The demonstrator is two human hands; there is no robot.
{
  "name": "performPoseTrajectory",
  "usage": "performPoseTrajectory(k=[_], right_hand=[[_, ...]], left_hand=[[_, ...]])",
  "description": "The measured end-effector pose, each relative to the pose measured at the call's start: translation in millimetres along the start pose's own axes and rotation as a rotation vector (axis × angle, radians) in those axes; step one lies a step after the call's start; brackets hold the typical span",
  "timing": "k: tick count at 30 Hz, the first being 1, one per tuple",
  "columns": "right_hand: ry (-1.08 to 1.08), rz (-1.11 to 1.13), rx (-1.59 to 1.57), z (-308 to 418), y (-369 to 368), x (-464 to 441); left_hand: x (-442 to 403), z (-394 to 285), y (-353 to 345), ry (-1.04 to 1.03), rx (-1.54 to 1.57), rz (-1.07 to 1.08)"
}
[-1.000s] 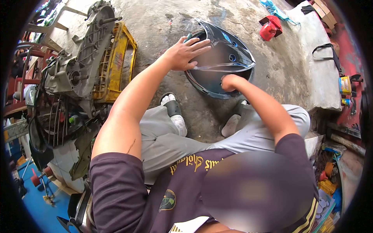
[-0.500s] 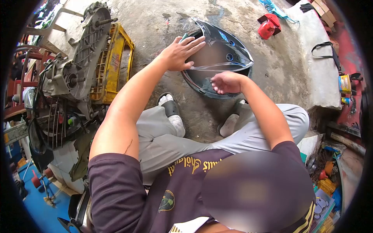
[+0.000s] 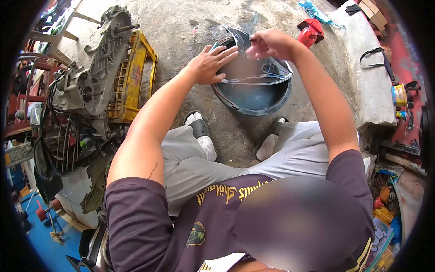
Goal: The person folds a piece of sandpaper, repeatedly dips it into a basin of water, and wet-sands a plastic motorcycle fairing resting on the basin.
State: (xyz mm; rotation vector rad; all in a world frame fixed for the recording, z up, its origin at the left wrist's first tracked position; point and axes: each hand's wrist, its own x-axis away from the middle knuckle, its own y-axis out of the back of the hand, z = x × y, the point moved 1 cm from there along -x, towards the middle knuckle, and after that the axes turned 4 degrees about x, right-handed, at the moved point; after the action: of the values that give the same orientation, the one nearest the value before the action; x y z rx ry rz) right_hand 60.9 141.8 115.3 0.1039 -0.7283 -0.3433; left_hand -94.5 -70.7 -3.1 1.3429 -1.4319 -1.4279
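A glossy dark vehicle body panel (image 3: pixel 278 67), with round holes and a blurred middle, lies across a round black basin (image 3: pixel 253 112). Water shows in the basin below the panel's near edge. My left hand (image 3: pixel 212 65) is closed on the panel's left end, its fingers stretched over the surface. A small teal bit (image 3: pixel 215 46) shows beside its fingers; I cannot make out what it is. Over the panel's far right part is my right hand (image 3: pixel 272 44), fingers curled and smeared by motion. Whether it holds anything does not show.
To the left, a metal engine casing (image 3: pixel 106 63) leans by a yellow plastic crate (image 3: pixel 144 68). A red object (image 3: pixel 310 32) and a light blue cloth (image 3: pixel 319 14) lie on the concrete floor (image 3: pixel 181 18). A pale ledge (image 3: pixel 374 90) runs along the right.
My right hand has moved from above the near right side of the basin up and away, over the panel's far part. The left hand stays on the panel's left end.
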Motion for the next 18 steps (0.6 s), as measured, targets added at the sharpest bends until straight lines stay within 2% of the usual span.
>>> performPoseTrajectory(k=[8, 12, 15, 16, 18], right_hand=[[0.215, -0.161, 0.042, 34.6, 0.2, 9.0], [0.212, -0.147, 0.070, 23.5, 1.2, 17.3], [0.218, -0.062, 0.168, -6.9, -5.8, 28.5], [0.146, 0.001, 0.265, -17.9, -8.1, 30.8], [0.153, 0.258, 0.493, -51.0, -11.5, 32.0]], left_hand=[[-10.8, 11.7, 7.3, -0.003, -0.026, 0.030], [-10.3, 17.4, 8.6, 0.023, -0.011, 0.054], [-10.0, 17.0, 7.4, 0.046, -0.019, 0.071], [-9.8, 16.3, 7.2, 0.059, -0.027, 0.083], [-8.2, 14.2, 5.1, 0.072, -0.023, 0.074]])
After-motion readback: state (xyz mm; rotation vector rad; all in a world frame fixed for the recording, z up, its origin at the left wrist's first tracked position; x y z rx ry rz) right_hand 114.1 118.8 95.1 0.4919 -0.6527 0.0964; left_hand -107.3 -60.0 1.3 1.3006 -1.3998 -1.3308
